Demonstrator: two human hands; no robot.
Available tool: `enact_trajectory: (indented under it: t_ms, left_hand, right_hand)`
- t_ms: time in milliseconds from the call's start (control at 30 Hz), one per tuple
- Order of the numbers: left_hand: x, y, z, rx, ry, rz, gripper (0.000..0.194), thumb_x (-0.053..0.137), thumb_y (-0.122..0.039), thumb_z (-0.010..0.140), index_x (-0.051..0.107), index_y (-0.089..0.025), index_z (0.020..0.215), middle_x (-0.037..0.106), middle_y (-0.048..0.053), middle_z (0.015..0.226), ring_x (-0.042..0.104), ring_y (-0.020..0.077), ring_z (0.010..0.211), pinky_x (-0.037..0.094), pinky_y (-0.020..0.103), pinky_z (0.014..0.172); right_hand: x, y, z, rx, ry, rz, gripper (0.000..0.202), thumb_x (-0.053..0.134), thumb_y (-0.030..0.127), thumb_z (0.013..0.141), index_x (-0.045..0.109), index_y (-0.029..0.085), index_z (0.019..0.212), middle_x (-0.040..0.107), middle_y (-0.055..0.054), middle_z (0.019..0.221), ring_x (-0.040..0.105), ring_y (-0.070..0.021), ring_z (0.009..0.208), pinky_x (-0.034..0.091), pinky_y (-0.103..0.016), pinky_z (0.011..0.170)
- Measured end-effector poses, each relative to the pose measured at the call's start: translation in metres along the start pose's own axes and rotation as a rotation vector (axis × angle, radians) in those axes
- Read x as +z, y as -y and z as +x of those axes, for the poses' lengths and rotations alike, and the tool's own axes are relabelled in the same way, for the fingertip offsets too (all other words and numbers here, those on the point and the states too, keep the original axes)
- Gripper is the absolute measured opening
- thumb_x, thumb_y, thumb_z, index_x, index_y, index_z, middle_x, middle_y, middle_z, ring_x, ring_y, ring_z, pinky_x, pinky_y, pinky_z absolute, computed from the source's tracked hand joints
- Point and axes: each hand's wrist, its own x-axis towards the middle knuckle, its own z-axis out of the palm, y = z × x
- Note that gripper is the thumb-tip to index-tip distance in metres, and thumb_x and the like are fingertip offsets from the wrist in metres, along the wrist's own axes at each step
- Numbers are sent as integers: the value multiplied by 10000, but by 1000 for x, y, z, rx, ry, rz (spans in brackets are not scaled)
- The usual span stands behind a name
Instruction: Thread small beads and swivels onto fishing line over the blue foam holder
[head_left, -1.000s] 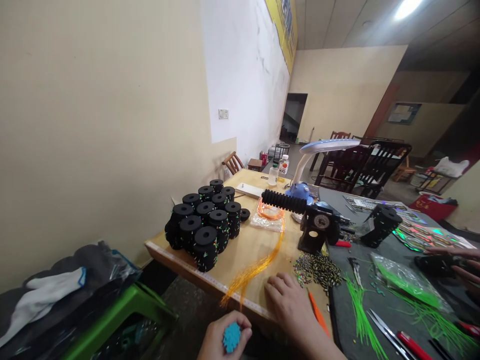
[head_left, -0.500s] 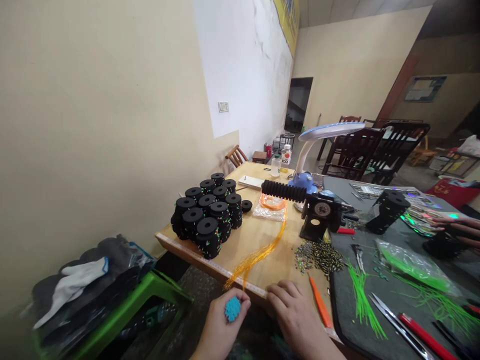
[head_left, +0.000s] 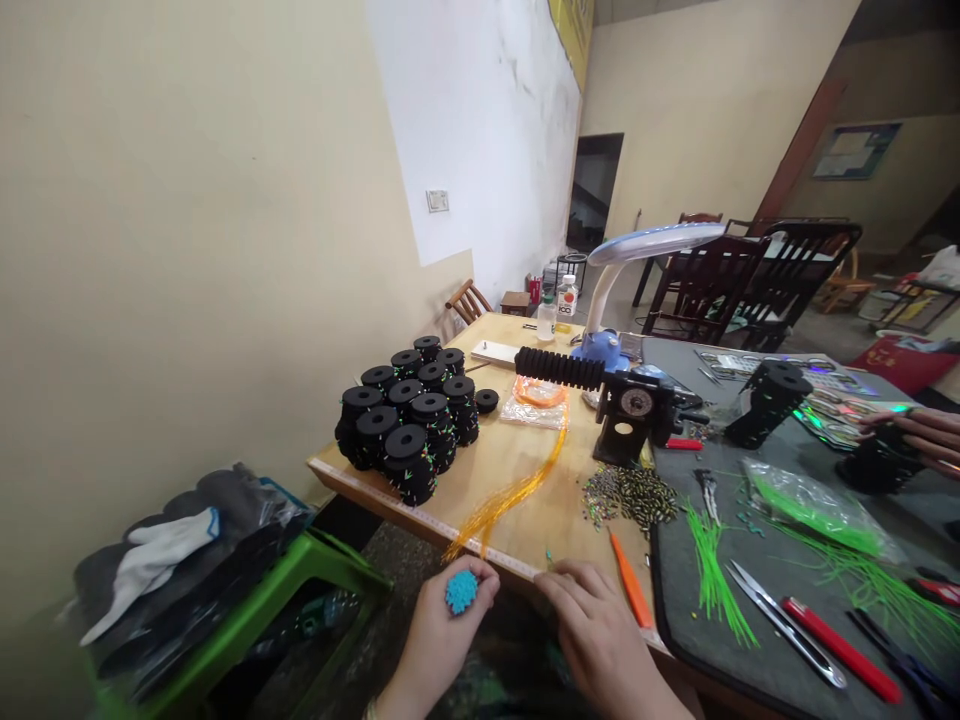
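My left hand [head_left: 450, 618] is closed near the front table edge. A heap of tiny turquoise pieces [head_left: 461, 592] sits in the hollow above its curled fingers, and thumb and forefinger meet beside it. Just beyond lie the loose ends of a bundle of orange strands [head_left: 517, 492]. My right hand [head_left: 592, 615] rests at the table edge with fingers bent and together; its fingertips are partly hidden, so anything between them cannot be made out. One small green piece [head_left: 549, 555] lies past those fingers. An orange-handled tool [head_left: 631, 580] is to their right, below a pile of small dark beads [head_left: 646, 498].
Black foam spools [head_left: 405, 440] stand grouped at left. A black clamp stand [head_left: 628, 415] and blue lamp [head_left: 600, 345] are behind. The grey mat [head_left: 694, 600] carries green strands [head_left: 712, 575], tweezers [head_left: 787, 625] and a red-handled tool [head_left: 840, 650]. A co-worker's hand [head_left: 926, 435] is at right.
The view has shifted slightly. My right hand has drawn back a little from the tabletop, and a small green piece now shows beyond its fingers. My left hand keeps the turquoise heap.
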Motion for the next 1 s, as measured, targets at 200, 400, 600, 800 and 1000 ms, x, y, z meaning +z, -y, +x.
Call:
enact_trajectory:
  t_ms: [200, 400, 600, 800, 1000]
  left_hand:
    - [14, 10, -6, -74, 149, 46, 234, 621, -333, 812, 693, -139, 921, 655, 13, 636, 596, 157, 580, 459, 229, 577]
    - [23, 3, -13, -239, 420, -50, 172, 624, -279, 746, 591, -162, 624, 518, -45, 473, 482, 119, 476, 381, 211, 511]
    - [5, -20, -11, -264, 473, 58, 176, 618, -316, 745, 615, -146, 697, 513, -37, 526, 484, 132, 522, 375, 224, 536]
    - [-12, -15, -15, -136, 445, 355, 213, 599, -339, 767, 634, -148, 678, 557, -7, 597, 489, 154, 600, 352, 230, 571]
    - [-24, -22, -15, -29, 340, 265, 421, 559, -572, 796, 590, -181, 643, 510, -19, 562, 458, 149, 556, 372, 224, 560]
  right_hand:
    - [3, -2, -6, 16, 10, -21, 505, 403, -11, 799, 548, 182, 1242, 700, -100, 1072, 569, -247, 1038, 484, -393, 866]
    - [0, -4, -7, 43, 18, 13, 539, 386, -20, 802, 531, 202, 1272, 709, -97, 1077, 585, -240, 1037, 504, -396, 861]
    - [-6, -13, -18, 76, -95, 52, 482, 424, 19, 830, 536, 209, 1258, 699, -88, 1120, 594, -227, 1077, 521, -366, 892]
    - [-40, -37, -61, 465, -404, -8, 186, 520, 298, 903, 655, 204, 990, 724, -79, 860, 671, -211, 754, 546, -291, 669]
    - [-93, -66, -108, 818, -482, -149, 334, 512, 493, 847, 667, 202, 795, 735, -75, 771, 694, -240, 745, 520, -284, 676]
